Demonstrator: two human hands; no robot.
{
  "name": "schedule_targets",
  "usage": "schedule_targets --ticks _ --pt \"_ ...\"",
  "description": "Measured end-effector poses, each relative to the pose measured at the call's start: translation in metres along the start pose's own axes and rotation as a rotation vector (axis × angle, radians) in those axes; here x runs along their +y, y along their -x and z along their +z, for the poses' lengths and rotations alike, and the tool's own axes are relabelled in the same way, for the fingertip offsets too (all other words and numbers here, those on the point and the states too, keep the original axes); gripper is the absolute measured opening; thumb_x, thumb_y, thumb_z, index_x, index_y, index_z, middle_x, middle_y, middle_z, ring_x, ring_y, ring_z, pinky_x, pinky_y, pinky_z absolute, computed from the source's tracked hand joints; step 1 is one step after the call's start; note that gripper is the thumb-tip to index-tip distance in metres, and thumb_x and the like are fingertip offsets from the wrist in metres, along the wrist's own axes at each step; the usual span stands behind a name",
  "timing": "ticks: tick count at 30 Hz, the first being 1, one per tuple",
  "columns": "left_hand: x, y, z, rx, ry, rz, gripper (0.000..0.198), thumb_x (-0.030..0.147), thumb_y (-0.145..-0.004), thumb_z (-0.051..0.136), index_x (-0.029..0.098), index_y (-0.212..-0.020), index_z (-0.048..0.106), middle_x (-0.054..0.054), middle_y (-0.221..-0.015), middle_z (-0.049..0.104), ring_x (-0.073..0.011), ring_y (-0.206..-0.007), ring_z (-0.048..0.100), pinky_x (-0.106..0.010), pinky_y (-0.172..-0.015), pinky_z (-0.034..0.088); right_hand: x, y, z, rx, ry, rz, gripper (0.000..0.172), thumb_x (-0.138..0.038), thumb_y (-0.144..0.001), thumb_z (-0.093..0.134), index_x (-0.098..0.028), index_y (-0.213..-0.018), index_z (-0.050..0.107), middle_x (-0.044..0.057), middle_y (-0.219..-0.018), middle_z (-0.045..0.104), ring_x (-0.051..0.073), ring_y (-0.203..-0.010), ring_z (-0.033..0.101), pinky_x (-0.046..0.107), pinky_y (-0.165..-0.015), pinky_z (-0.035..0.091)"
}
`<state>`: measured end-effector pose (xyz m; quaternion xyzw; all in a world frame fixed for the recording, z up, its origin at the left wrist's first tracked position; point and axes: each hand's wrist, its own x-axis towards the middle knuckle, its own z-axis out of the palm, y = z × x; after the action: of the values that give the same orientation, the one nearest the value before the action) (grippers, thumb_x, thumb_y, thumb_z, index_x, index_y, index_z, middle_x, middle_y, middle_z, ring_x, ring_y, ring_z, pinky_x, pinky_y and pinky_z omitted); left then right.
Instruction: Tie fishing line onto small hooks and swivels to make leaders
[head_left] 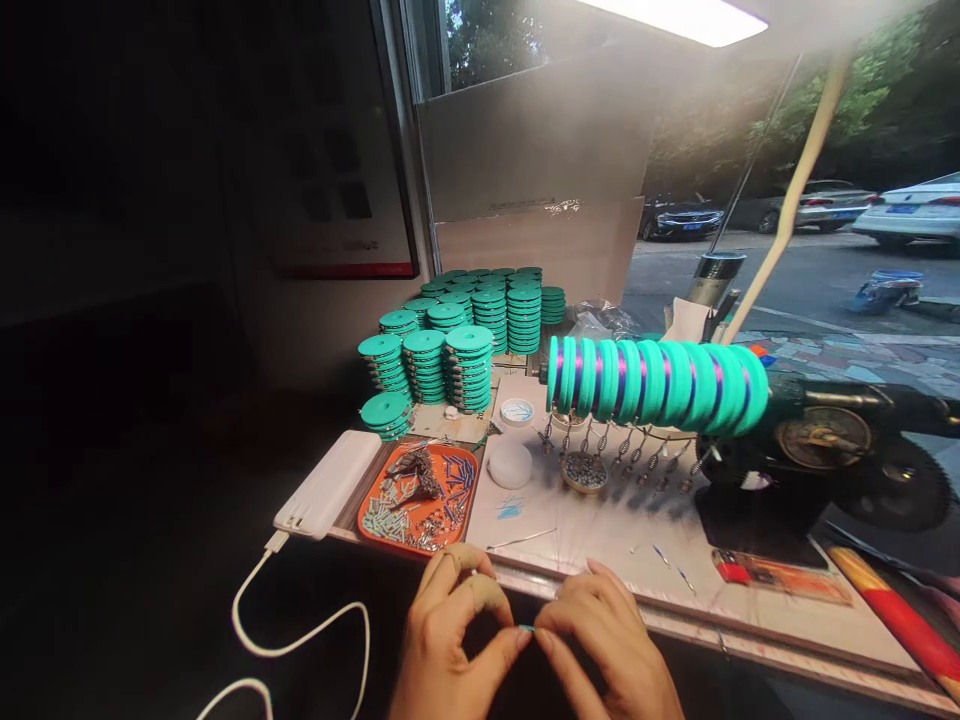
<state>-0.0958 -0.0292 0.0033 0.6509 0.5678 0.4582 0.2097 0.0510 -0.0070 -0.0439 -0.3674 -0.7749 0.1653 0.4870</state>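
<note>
My left hand (450, 635) and my right hand (600, 640) meet at the near edge of the table (750, 620), fingertips pinched together on a tiny blue piece (527, 628). Both hands are closed in a pinch. An orange tray (461, 520) with several small metal and blue tube parts lies just beyond my left hand. Further back, a row of green spools (656, 382) wound with purple line sits on a horizontal shaft, and several hooks with springs hang under it.
Stacks of green spools (450, 345) stand at the back left. A white power bank (328, 485) with a white cable (255, 610) lies left of the tray. A black winding machine (825, 450) fills the right side. A white round lid (510, 465) and small dish (585, 472) sit mid-table.
</note>
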Motion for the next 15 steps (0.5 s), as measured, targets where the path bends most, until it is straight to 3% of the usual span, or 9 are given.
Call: schedule_targets --ticks 7,9,12,15 --pt "-0.009 0.000 -0.001 -0.065 0.246 -0.161 0.013 0.015 -0.059 0.073 0.021 -0.070 0.069 -0.002 -0.077 0.060 -0.0187 -0.076 0.056 -0.026 -0.071 0.040 -0.002 -0.005 -0.006 0.030 0.072 -0.114 0.010 -0.014 -0.081 0.049 -0.023 -0.076 0.053 -0.004 -0.062 0.058 0.015 -0.065 0.055 0.038 -0.091 0.034" --pt "-0.013 0.005 0.006 -0.068 0.430 -0.250 0.008 0.023 -0.059 0.075 0.019 -0.065 0.070 -0.001 -0.067 0.059 -0.0154 -0.067 0.053 -0.023 -0.064 0.039 -0.003 -0.005 -0.005 0.066 0.089 -0.129 0.011 -0.015 -0.080 0.050 -0.023 -0.074 0.054 -0.005 -0.060 0.058 0.015 -0.064 0.056 0.036 -0.089 0.037" --pt "-0.018 0.016 0.024 0.069 0.841 -0.487 0.017 0.030 -0.055 0.079 0.017 -0.058 0.068 0.002 -0.057 0.055 -0.0095 -0.057 0.047 -0.019 -0.058 0.037 -0.005 -0.003 0.000 0.130 0.065 -0.096 0.012 -0.015 -0.082 0.049 -0.022 -0.074 0.054 -0.004 -0.061 0.058 0.015 -0.064 0.055 0.038 -0.090 0.035" --pt "-0.017 0.026 0.043 0.122 1.207 -0.720 0.021 0.029 -0.049 0.082 0.017 -0.060 0.068 0.003 -0.052 0.053 -0.0063 -0.050 0.044 -0.017 -0.053 0.035 -0.005 0.001 0.004 0.130 0.028 -0.098 0.012 -0.012 -0.082 0.049 -0.022 -0.077 0.054 -0.004 -0.062 0.059 0.015 -0.064 0.054 0.040 -0.091 0.032"
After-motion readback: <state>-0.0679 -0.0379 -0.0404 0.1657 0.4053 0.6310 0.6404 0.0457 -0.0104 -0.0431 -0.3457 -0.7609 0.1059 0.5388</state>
